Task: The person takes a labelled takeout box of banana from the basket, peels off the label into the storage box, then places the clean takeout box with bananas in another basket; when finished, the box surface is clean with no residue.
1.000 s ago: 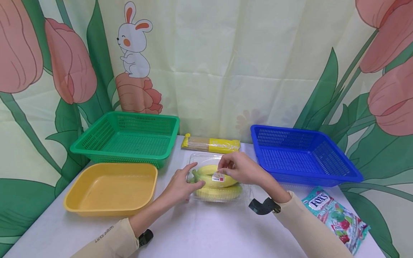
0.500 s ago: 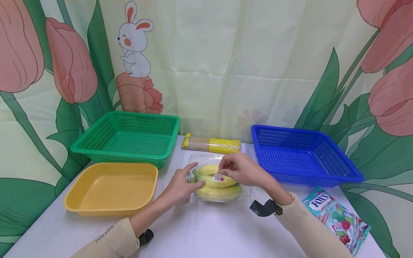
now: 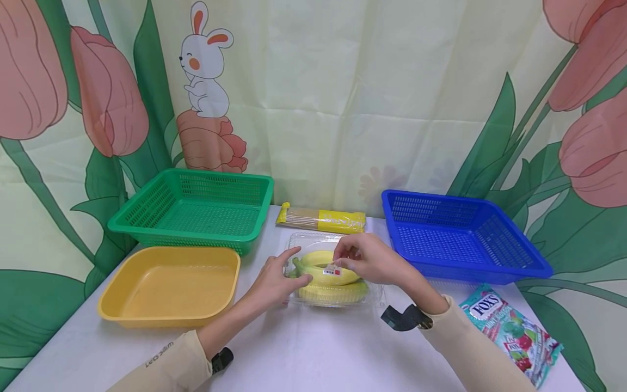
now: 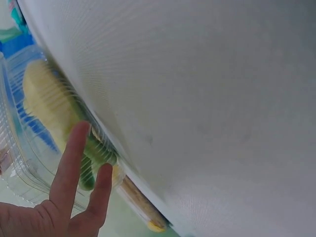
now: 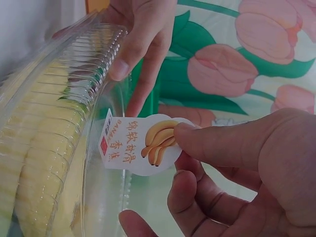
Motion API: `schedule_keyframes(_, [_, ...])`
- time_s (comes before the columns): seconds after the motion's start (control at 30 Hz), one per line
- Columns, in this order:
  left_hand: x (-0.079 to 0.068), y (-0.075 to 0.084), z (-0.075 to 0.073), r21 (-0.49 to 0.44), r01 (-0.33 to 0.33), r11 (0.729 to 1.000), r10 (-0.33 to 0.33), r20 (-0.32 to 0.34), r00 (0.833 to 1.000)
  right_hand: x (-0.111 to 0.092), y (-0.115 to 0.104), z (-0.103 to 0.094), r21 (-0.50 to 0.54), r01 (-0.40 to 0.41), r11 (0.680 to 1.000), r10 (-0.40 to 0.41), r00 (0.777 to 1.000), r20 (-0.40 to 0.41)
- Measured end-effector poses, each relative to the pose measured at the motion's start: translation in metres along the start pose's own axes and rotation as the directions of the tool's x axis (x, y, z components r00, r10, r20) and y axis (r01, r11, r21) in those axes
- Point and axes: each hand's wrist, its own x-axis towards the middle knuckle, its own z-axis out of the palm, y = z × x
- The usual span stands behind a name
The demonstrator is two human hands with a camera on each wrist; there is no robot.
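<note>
A clear plastic clamshell box [image 3: 301, 239] with yellow-green bananas [image 3: 330, 294] inside sits mid-table. My right hand [image 3: 369, 257] pinches a white label [image 5: 148, 143] between thumb and forefinger. The label bears a banana picture and printed characters. Its other end, with a red square, meets the box lid. My left hand [image 3: 274, 280] rests at the box's left side, thumb and fingers spread and fairly straight against the plastic. In the left wrist view, two fingers of the left hand [image 4: 54, 212] reach across the box near the bananas' green stems.
At the left stand a green basket [image 3: 188, 239] and a yellow tray [image 3: 166, 321]. A blue basket [image 3: 470, 267] stands right. Behind the box lies a pack of noodles [image 3: 320, 219]. A FOX'S candy bag [image 3: 511, 332] lies at the right edge, before a tulip-print curtain [image 3: 313, 109].
My right hand has lowered very slightly, with the label still pinched and lying lower over the lid. The left hand and the box have stayed where they were.
</note>
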Motion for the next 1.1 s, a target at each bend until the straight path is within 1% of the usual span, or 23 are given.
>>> schedule_keyframes(0.17, [-0.0005, -0.0007, -0.0006, -0.013, 0.001, 1.000, 0.000, 0.006, 1.000, -0.0015, 0.0002, -0.0009, 0.009, 0.008, 1.000, -0.008, 1.000, -0.003])
schedule_keyframes(0.43, [-0.0015, -0.0011, -0.0015, -0.009, -0.019, 1.000, 0.019, 0.007, 1.000, -0.0035, 0.0022, -0.0030, 0.032, 0.027, 0.999, -0.027, 1.000, 0.006])
schedule_keyframes(0.63, [-0.0015, -0.0016, -0.0013, -0.009, -0.014, 1.000, 0.014, 0.008, 1.000, -0.0036, 0.0043, -0.0051, 0.045, 0.010, 0.999, -0.010, 1.000, 0.008])
schedule_keyframes(0.77, [-0.0018, -0.0016, -0.0011, -0.010, -0.016, 1.000, 0.016, 0.008, 1.000, -0.0038, 0.0062, -0.0059, 0.059, 0.015, 0.998, -0.015, 1.000, 0.007])
schedule_keyframes(0.87, [-0.0018, -0.0015, -0.0008, -0.006, -0.018, 1.000, 0.018, 0.006, 1.000, -0.0042, 0.0068, -0.0066, 0.061, 0.023, 0.998, -0.023, 1.000, 0.005])
schedule_keyframes(1.1, [-0.0014, -0.0011, -0.0017, 0.007, -0.022, 1.000, 0.022, 0.002, 1.000, -0.0049, 0.0057, -0.0090, 0.048, 0.013, 0.999, -0.013, 1.000, -0.002])
